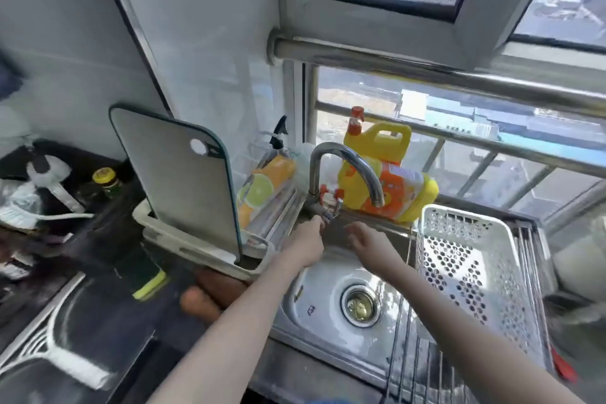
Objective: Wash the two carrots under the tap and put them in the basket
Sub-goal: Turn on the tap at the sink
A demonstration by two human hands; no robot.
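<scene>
Two orange carrots [210,297] lie on the dark counter left of the steel sink [314,289], partly hidden by my left forearm. My left hand [306,241] reaches to the base of the curved tap [344,167], its fingertips at the tap's lever [329,211]; whether they grip it I cannot make out. My right hand [369,241] hovers open over the sink under the spout, holding nothing. No water is visible. The white perforated basket [465,259] sits over the sink's right side, with nothing in it.
A grey cutting board [180,180] stands in a white rack [196,249] left of the tap. A yellow detergent jug [387,174] and an orange bottle [265,187] stand behind the sink. A green-yellow sponge [147,275] and a stove [49,338] lie to the left.
</scene>
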